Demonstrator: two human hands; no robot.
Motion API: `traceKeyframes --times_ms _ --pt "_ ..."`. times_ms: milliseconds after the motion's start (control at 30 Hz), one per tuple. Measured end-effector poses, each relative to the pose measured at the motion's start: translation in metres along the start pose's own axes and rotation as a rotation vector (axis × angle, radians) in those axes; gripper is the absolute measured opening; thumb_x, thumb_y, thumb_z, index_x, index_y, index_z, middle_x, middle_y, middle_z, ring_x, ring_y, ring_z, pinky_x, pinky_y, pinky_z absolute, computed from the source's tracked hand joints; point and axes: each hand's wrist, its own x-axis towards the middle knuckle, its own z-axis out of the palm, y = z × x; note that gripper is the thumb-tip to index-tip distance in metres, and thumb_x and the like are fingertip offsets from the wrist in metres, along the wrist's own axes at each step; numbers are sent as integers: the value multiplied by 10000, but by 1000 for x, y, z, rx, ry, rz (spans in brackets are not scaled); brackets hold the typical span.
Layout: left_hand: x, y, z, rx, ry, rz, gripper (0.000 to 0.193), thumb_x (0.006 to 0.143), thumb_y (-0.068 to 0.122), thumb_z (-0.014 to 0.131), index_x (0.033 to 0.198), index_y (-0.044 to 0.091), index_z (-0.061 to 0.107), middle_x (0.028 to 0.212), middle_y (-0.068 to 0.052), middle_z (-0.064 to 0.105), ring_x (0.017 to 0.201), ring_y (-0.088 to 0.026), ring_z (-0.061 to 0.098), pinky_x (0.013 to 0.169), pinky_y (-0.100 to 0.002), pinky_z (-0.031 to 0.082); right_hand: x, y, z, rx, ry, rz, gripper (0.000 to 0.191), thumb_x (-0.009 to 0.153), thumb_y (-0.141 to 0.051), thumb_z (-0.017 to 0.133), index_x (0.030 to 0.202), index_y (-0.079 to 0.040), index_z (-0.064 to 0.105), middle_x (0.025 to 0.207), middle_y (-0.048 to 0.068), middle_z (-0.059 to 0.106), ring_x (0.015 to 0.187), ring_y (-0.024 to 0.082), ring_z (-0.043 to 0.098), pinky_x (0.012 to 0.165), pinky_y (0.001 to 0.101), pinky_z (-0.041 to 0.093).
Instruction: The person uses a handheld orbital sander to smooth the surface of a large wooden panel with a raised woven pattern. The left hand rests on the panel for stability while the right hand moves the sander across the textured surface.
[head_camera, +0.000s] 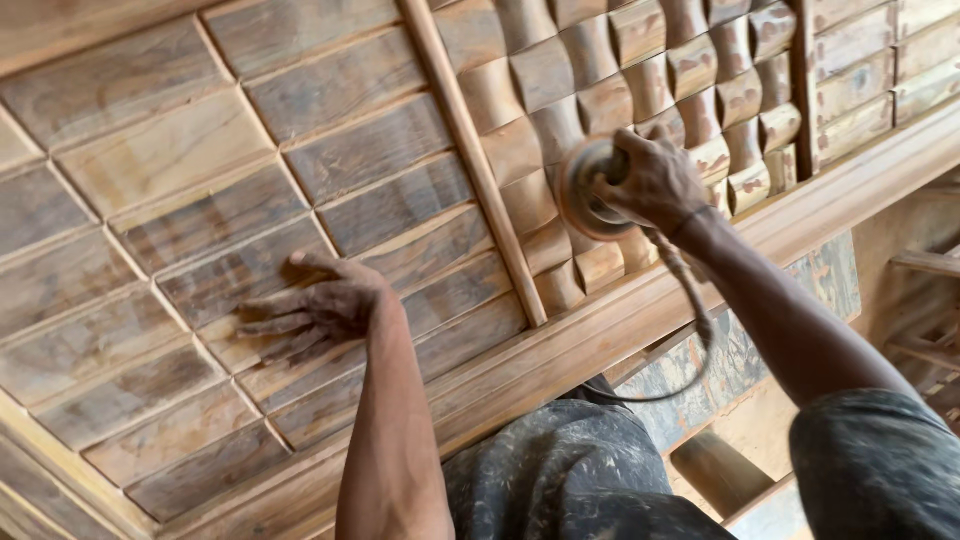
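A large carved wooden panel (150, 150) fills the view, with flat bevelled slats on the left and a woven, basket-like relief (560, 70) on the right. My left hand (315, 305) lies flat with fingers spread on the slats near the lower middle. My right hand (655, 180) grips a small round power sander (588, 190), its disc pressed against the woven blocks. A dusty twisted cord (690, 300) hangs from the tool past my right forearm.
A raised wooden strip (470, 150) divides the two patterns. A thick moulded frame edge (600, 330) runs diagonally below my hands. Beyond it lie a patterned floor (740, 350) and wooden pieces (925, 265) at the right.
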Motion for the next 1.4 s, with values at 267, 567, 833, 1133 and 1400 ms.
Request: traceKeyframes --times_ms 267,567,833,1133,1400 --pt "0 -3 4 -7 -10 -6 881 1078 677 347 1669 78 85 1733 -186 -19 1570 -510 21 1264 -664 91 5 -17 4 -61 -140 -68 328 880 -362 749 1020 -78 662 813 120 688 668 261 681 567 417 600" --pt "3 -6 5 86 -35 -29 881 1091 693 310 1677 92 42 1744 -170 -36 1589 -496 -10 1282 -679 77 1 25 -18 -144 -3 -38 314 853 -330 757 1051 -118 635 905 118 629 705 257 684 579 487 571" --pt "1 -5 5 12 -10 -10 851 1099 676 323 1677 105 70 1746 -171 -4 1579 -513 32 1258 -688 85 17 9 42 -146 421 -410 336 834 -310 755 1091 -155 604 1015 121 574 749 258 693 601 553 546" --pt "7 -9 6 50 -86 -34 873 1074 708 308 1677 135 43 1734 -178 -43 1565 -527 -4 1246 -688 58 5 24 36 -215 650 -545 383 813 -288 752 1136 -196 569 1138 124 511 798 260 703 625 628 519" --pt "12 -19 20 138 -58 -15 872 1103 715 243 1701 117 31 1755 -161 -55 1604 -464 -6 1285 -669 16 -8 -4 61 -86 400 -509 532 848 -351 860 1260 -134 602 1180 243 493 752 376 677 601 532 594"
